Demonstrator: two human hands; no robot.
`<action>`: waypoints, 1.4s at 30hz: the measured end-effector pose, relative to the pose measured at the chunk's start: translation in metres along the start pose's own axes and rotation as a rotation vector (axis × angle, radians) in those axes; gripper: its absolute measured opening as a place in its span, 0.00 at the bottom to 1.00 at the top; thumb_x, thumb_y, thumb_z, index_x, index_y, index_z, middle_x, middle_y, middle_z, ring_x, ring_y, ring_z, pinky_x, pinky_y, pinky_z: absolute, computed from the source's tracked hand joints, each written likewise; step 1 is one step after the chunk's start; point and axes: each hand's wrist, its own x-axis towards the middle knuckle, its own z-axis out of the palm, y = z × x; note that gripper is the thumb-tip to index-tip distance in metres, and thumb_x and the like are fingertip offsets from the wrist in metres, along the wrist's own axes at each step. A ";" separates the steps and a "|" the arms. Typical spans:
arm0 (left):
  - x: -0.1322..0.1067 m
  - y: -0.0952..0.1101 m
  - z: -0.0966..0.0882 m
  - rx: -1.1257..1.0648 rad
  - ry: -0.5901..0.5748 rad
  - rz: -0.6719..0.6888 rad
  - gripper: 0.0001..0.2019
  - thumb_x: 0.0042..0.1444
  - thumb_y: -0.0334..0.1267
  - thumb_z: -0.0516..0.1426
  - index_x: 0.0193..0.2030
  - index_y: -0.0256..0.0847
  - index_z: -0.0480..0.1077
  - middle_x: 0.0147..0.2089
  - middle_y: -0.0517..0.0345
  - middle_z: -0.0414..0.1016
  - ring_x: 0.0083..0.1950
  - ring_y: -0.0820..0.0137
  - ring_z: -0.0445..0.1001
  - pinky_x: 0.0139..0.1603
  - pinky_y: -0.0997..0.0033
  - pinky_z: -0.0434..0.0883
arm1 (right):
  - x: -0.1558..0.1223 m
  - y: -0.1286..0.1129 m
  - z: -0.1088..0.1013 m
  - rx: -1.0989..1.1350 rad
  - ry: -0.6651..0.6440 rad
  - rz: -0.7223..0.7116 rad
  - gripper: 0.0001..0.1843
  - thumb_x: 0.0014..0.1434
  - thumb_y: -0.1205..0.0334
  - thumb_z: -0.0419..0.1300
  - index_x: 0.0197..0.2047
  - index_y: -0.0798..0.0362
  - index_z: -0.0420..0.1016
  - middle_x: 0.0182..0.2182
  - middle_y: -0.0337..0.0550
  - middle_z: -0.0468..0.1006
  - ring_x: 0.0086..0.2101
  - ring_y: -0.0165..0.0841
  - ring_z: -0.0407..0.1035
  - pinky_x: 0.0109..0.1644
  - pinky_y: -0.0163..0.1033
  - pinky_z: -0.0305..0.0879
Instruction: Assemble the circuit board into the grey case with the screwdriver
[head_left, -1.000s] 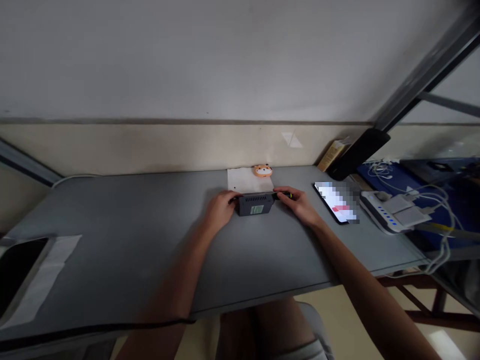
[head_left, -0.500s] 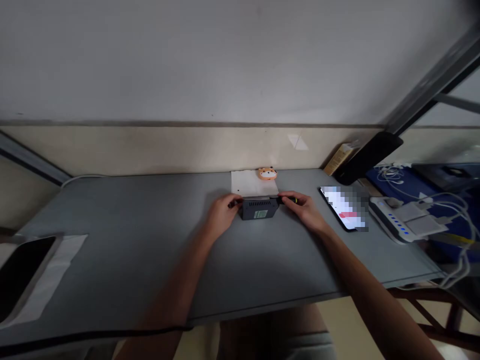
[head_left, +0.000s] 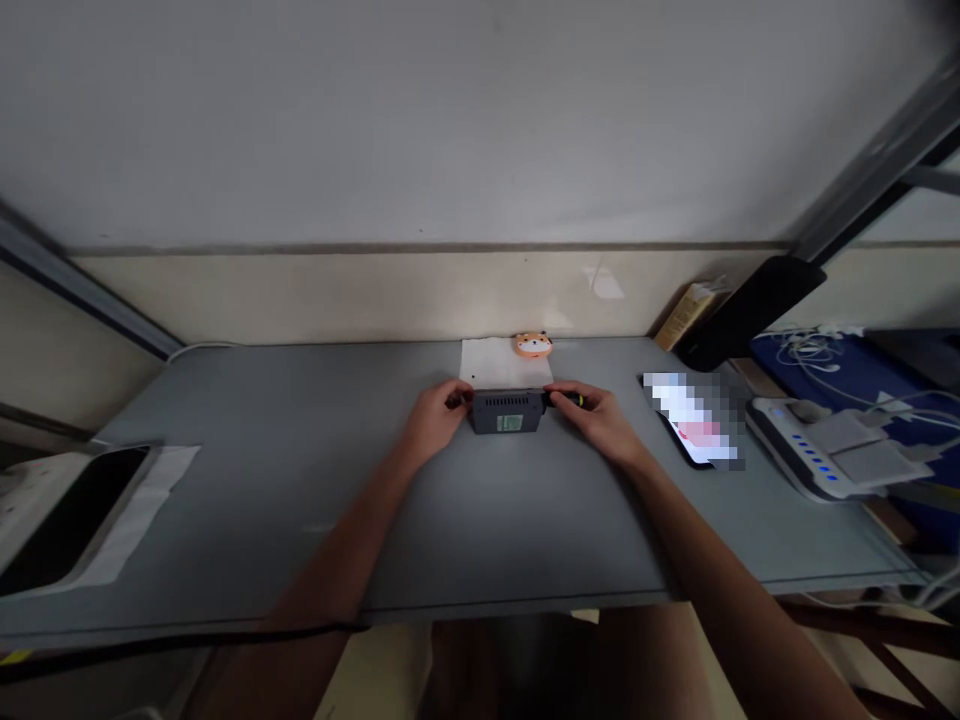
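A dark grey box [head_left: 508, 413] with a row of vent slots and a pale label stands on edge on the desk. At its left end, my left hand [head_left: 439, 418] is closed with the fingertips against the box. Something small and dark shows between those fingers, too unclear to name. My right hand [head_left: 604, 420] is closed around a black handle-like piece with a yellow band [head_left: 574, 399], at the box's right end. Whether this piece is joined to the box, I cannot tell. Behind the box lies a white sheet of paper [head_left: 491, 362] bearing an orange and white animal-faced case [head_left: 532, 345].
A phone with a lit screen [head_left: 694, 420] lies right of my right hand. Farther right is a white power strip [head_left: 810, 450] with plugs and cables. A black cylinder [head_left: 750, 310] leans by the wall. At left, a black-topped tray-like object [head_left: 75, 520] rests on paper.
The view has shifted a little, so the desk's left side shows more. Both hands keep their hold at the box's two ends, and the box sits slightly farther left in view.
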 end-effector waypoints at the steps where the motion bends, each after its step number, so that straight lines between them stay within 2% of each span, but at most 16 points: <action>1: 0.000 0.000 0.000 0.004 0.000 -0.002 0.10 0.55 0.26 0.58 0.39 0.41 0.79 0.35 0.59 0.82 0.37 0.69 0.80 0.42 0.72 0.76 | 0.000 0.001 0.000 -0.002 -0.002 -0.005 0.27 0.52 0.37 0.67 0.44 0.50 0.87 0.39 0.46 0.86 0.37 0.37 0.73 0.40 0.42 0.67; 8: 0.001 0.000 -0.001 0.010 -0.009 0.002 0.09 0.57 0.30 0.58 0.40 0.42 0.80 0.38 0.56 0.84 0.40 0.66 0.82 0.44 0.68 0.78 | 0.002 0.005 0.001 0.003 -0.013 -0.013 0.27 0.53 0.37 0.67 0.44 0.50 0.86 0.40 0.48 0.85 0.40 0.40 0.74 0.43 0.43 0.68; 17: 0.000 0.004 -0.004 0.014 -0.038 0.000 0.12 0.58 0.30 0.57 0.41 0.43 0.82 0.42 0.56 0.85 0.45 0.63 0.83 0.50 0.64 0.78 | 0.001 0.004 0.000 0.001 0.000 -0.020 0.26 0.53 0.37 0.67 0.43 0.50 0.86 0.38 0.46 0.85 0.38 0.39 0.72 0.41 0.42 0.66; 21: 0.001 0.004 -0.003 0.007 -0.040 -0.011 0.13 0.58 0.30 0.56 0.41 0.43 0.82 0.43 0.55 0.86 0.45 0.62 0.83 0.51 0.64 0.78 | 0.000 0.002 -0.001 0.019 -0.005 0.015 0.27 0.52 0.37 0.66 0.44 0.51 0.86 0.37 0.45 0.84 0.36 0.37 0.71 0.39 0.41 0.65; 34: 0.002 0.001 -0.003 -0.062 -0.058 -0.012 0.12 0.58 0.34 0.57 0.42 0.42 0.82 0.44 0.53 0.86 0.45 0.62 0.83 0.52 0.62 0.78 | 0.000 0.004 -0.001 0.045 -0.038 -0.039 0.26 0.52 0.38 0.67 0.44 0.50 0.86 0.36 0.44 0.83 0.36 0.36 0.71 0.38 0.41 0.64; 42: 0.005 -0.003 -0.002 -0.085 -0.070 -0.005 0.12 0.56 0.31 0.57 0.41 0.42 0.82 0.43 0.54 0.86 0.45 0.62 0.83 0.50 0.63 0.79 | 0.001 0.004 -0.002 0.018 -0.028 -0.065 0.25 0.53 0.39 0.66 0.44 0.50 0.86 0.38 0.45 0.84 0.37 0.37 0.72 0.39 0.41 0.65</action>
